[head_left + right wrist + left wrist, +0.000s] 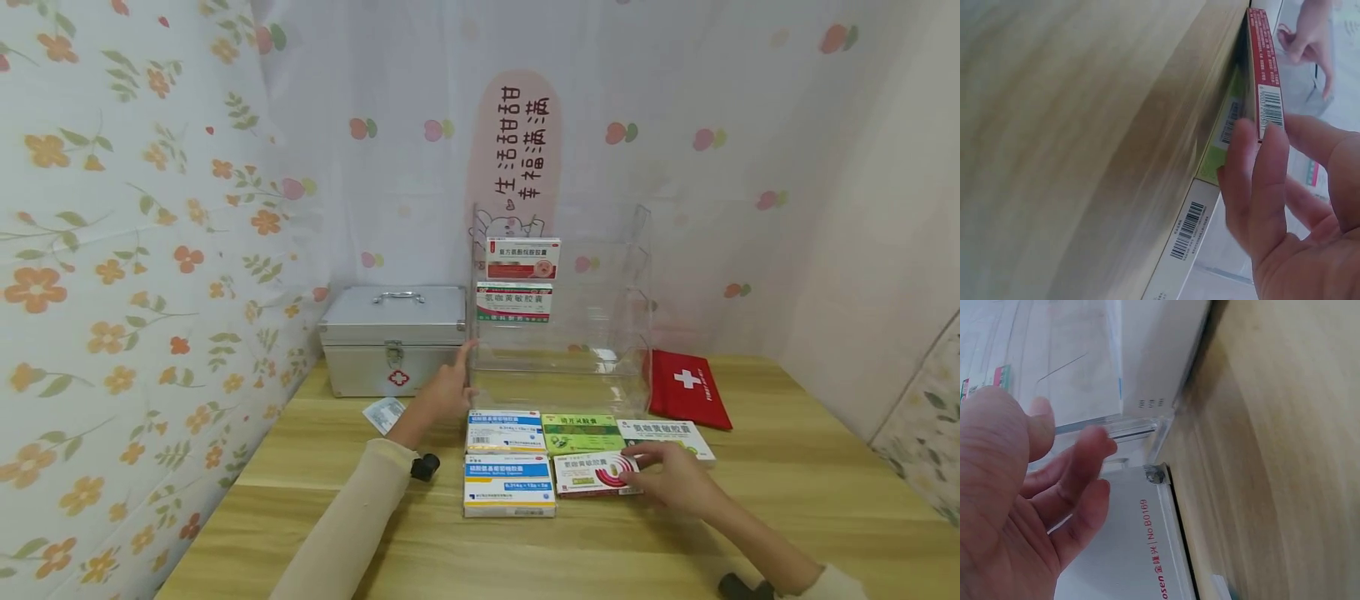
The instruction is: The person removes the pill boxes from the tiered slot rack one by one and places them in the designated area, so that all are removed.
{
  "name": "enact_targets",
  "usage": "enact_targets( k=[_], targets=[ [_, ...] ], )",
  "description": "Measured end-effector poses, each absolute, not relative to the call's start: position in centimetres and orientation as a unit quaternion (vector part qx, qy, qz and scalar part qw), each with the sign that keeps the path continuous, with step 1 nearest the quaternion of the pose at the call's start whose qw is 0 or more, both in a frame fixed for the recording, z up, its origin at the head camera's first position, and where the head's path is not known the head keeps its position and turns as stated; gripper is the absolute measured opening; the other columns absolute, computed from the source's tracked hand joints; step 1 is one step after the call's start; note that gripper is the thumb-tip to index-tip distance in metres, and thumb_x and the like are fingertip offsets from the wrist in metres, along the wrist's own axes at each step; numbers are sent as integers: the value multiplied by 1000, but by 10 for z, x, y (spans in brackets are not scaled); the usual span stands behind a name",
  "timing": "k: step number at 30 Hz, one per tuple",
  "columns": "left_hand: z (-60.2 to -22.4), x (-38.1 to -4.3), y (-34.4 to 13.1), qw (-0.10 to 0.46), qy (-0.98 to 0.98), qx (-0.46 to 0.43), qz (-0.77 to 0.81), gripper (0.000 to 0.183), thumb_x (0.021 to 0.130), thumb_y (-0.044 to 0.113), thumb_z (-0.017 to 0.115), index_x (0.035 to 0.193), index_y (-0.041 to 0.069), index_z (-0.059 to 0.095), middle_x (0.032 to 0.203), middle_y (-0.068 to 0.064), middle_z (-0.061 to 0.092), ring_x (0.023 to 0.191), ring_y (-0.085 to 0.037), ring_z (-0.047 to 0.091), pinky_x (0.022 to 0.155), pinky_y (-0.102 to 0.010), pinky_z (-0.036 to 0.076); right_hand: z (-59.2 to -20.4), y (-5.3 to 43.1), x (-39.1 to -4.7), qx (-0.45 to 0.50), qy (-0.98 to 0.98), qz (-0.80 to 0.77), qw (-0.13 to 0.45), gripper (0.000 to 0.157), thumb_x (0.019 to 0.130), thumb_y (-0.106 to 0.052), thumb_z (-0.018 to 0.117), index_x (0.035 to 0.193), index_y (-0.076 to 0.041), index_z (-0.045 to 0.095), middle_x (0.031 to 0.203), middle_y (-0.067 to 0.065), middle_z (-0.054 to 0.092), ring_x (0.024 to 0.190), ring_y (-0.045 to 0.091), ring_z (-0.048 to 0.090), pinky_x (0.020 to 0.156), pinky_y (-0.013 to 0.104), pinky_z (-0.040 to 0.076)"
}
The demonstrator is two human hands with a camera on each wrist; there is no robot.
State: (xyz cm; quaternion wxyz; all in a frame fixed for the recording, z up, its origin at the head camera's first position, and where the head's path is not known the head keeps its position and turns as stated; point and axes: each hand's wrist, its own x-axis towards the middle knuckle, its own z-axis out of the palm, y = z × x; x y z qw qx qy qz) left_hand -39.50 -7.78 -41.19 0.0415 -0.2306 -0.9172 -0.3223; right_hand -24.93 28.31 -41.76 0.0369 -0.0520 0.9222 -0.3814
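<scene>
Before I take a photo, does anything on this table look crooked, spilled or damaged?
I see no spill or damage. A small flat packet lies loose and slanted in front of the silver case, and the red pouch sits askew beside the clear rack, while the blue-and-white boxes lie square.

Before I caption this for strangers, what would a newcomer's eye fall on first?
Perhaps the red pouch, right of the clear rack, and the silver case, left of it. Then the right hand, holding a red and white box in front of the green box.
</scene>
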Motion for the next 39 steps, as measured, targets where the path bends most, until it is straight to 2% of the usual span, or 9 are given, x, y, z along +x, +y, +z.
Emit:
enact_targets(
  k=[7,10,14,20,25,27,33,39],
  targets=[
    [-410,-394,-80,49,-923,-223,-311,94,92,6,70,156,33,7,67,-10,59,48,-16,51,43,-23,43,-425,282,-253,-80,925,-371,36,40,81,-23,82,114,-4,71,96,9,69,56,18,59,43,28,47],
    [-409,-393,-80,74,-931,-212,-290,93,90,13,73,156,37,12,88,-13,69,46,-13,46,41,-22,38,-427,282,-255,-80,926,-367,39,37,81,-22,82,114,-5,72,94,8,69,53,17,58,41,26,45],
    [-409,-391,-80,105,-938,-208,-255,91,88,19,76,156,35,18,118,-8,69,48,-12,44,43,-24,38,-427,282,-257,-78,926,-365,50,37,82,-22,81,114,-6,72,95,8,69,49,16,54,40,23,42],
    [-406,-390,-81,96,-937,-215,-259,89,88,21,77,156,29,19,121,-10,68,48,-12,46,44,-24,41,-426,282,-258,-64,931,-354,60,37,82,-23,81,115,-8,73,95,7,68,50,18,56,41,25,43],
    [-400,-392,-85,69,-928,-224,-288,86,89,20,76,155,28,20,125,-14,66,43,-10,36,44,-25,36,-423,282,-260,-60,932,-352,67,37,82,-25,81,115,-9,74,97,7,67,53,19,57,42,26,43],
    [-398,-394,-88,63,-926,-229,-293,85,90,20,75,155,27,21,125,-14,66,43,-10,35,45,-26,36,-422,282,-260,-63,931,-353,71,36,82,-24,81,114,-9,74,98,7,68,53,19,57,42,25,42],
    [-396,-396,-90,53,-924,-243,-292,83,90,21,75,154,23,22,123,-16,67,52,-13,53,53,-31,44,-412,283,-259,-45,933,-349,77,35,83,-20,79,115,-6,71,98,8,70,58,20,58,45,31,49],
    [-394,-395,-89,48,-922,-247,-295,83,90,20,74,154,23,22,122,-16,67,61,-14,61,60,-33,48,-394,281,-256,-43,930,-364,-2,37,86,-16,76,117,2,67,102,18,71,68,23,66,49,34,54]
  ],
)
